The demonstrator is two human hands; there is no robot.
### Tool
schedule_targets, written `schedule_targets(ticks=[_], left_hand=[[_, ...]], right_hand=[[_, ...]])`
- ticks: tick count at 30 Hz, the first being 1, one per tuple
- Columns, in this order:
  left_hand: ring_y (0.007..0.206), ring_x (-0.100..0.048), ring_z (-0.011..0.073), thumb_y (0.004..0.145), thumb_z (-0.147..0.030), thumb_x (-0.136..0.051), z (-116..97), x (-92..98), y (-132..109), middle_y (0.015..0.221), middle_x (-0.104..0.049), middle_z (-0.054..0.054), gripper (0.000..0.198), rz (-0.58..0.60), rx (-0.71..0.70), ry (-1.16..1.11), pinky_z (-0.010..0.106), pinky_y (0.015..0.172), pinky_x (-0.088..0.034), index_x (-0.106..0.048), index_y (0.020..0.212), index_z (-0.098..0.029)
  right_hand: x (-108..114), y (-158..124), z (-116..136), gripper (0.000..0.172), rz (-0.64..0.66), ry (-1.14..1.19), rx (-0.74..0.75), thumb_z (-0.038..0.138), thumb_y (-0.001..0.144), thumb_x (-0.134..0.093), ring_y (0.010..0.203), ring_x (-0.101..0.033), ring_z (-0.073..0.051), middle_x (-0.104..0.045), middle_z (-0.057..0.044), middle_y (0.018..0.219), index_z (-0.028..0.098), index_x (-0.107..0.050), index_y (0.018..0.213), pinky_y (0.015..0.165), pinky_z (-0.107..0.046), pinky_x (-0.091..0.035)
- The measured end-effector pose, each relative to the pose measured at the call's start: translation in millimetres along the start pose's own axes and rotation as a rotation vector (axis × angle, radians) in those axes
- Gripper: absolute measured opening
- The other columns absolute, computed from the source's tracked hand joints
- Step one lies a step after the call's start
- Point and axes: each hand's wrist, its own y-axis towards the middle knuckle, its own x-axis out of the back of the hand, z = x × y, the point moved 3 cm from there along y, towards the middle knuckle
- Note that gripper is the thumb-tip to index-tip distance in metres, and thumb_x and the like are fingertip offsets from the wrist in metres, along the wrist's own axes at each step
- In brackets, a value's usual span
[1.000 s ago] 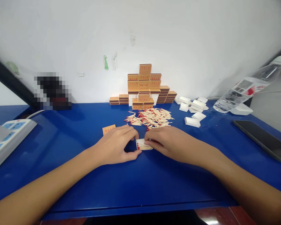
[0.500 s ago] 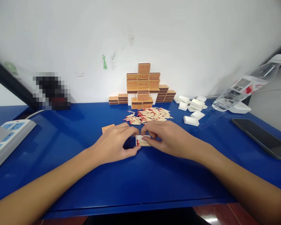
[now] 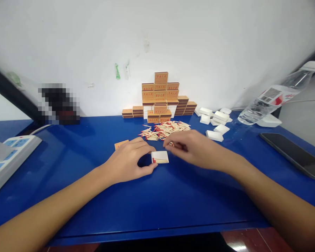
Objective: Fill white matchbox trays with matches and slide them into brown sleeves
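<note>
A small white matchbox tray (image 3: pixel 160 157) with a few red-tipped matches in it lies on the blue table (image 3: pixel 157 203). My left hand (image 3: pixel 130 160) pinches the tray's left end between thumb and fingers. My right hand (image 3: pixel 190 148) hovers just behind and right of the tray, its fingers curled at the near edge of a loose pile of matches (image 3: pixel 165 130); what its fingertips hold is too small to make out. An orange matchbox sleeve (image 3: pixel 121 144) lies flat beside my left hand.
Stacked orange matchboxes (image 3: pixel 160 98) stand against the white wall. Several empty white trays (image 3: pixel 215 120) lie to the right. A tilted water bottle (image 3: pixel 274 99) and a dark phone (image 3: pixel 294 155) are at far right, a power strip (image 3: pixel 7 154) at far left.
My right hand has lifted off the tray and moved back toward the match pile. The tray now lies uncovered, with the left hand still on its end.
</note>
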Motion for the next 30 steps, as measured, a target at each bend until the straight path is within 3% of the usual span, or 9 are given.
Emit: schedule_targets(ticks=[3,7,14,22,30], left_hand=[[0.094,-0.068,0.0229,0.092,-0.030,-0.071,-0.2,2.5,0.7,0.098,-0.078,0.005,0.022,-0.021,0.017,0.006,0.038,0.082,-0.057,-0.072,0.111,-0.018],[0.095,-0.067,0.0231,0.094,-0.031,-0.069,-0.7,5.2,1.4,0.100,-0.078,0.006,0.023,-0.069,-0.006,0.019,0.040,0.085,-0.057,-0.072,0.112,-0.017],[0.090,-0.067,0.0206,0.091,-0.033,-0.073,4.6,1.9,1.9,0.094,-0.076,0.004,0.021,0.008,0.083,-0.096,0.038,0.082,-0.056,-0.075,0.108,-0.020],[0.094,-0.068,0.0218,0.092,-0.034,-0.072,5.0,-0.3,1.5,0.098,-0.077,0.005,0.022,0.033,0.069,-0.075,0.037,0.083,-0.056,-0.075,0.110,-0.021],[0.094,-0.068,0.0221,0.093,-0.034,-0.072,5.6,0.5,2.0,0.098,-0.076,0.005,0.022,0.045,0.074,-0.076,0.038,0.084,-0.056,-0.075,0.109,-0.020]], right_hand=[[17.0,-1.4,-24.1,0.018,-0.109,-0.203,-0.059,0.022,0.097,-0.054,0.065,-0.050,-0.014,-0.063,-0.002,0.076,0.018,-0.071,0.093,0.065,-0.029,-0.032],[23.2,-4.0,-44.0,0.016,-0.048,-0.227,-0.130,0.028,0.095,-0.058,0.064,-0.050,-0.014,-0.061,-0.001,0.073,0.019,-0.070,0.089,0.062,-0.028,-0.031],[9.8,-4.3,-34.7,0.023,0.096,-0.115,-0.017,0.024,0.099,-0.054,0.090,-0.060,-0.019,-0.066,-0.008,0.107,0.020,-0.071,0.114,0.077,-0.030,-0.042],[7.0,-4.6,-41.8,0.020,0.163,-0.098,-0.061,0.027,0.102,-0.055,0.088,-0.061,-0.018,-0.065,-0.008,0.105,0.021,-0.073,0.105,0.078,-0.031,-0.044],[5.4,-9.0,-44.7,0.035,0.186,-0.158,-0.055,0.016,0.095,-0.055,0.093,-0.062,-0.021,-0.065,-0.009,0.111,0.022,-0.068,0.127,0.080,-0.033,-0.045]])
